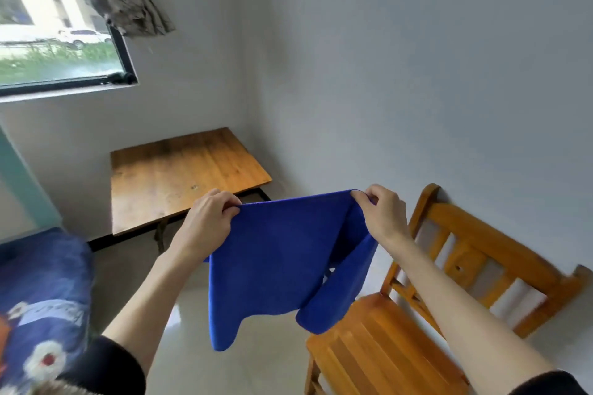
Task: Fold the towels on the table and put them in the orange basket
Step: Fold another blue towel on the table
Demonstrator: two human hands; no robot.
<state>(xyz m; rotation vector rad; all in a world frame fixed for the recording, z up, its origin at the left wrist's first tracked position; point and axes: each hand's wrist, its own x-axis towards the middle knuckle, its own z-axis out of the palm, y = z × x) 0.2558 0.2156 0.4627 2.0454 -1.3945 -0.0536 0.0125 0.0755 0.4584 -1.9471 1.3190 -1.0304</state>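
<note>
A blue towel hangs in the air in front of me, stretched between both hands along its top edge. My left hand pinches the top left corner. My right hand pinches the top right corner, where the cloth doubles over and a second layer droops behind. The towel's lower corners hang free above the floor. A bare wooden table stands beyond the towel in the room's corner. No orange basket is in view.
A wooden chair stands at the right against the wall, just below my right arm. A bed with a blue patterned quilt lies at the left. A window is at the upper left. Pale floor tiles lie below the towel.
</note>
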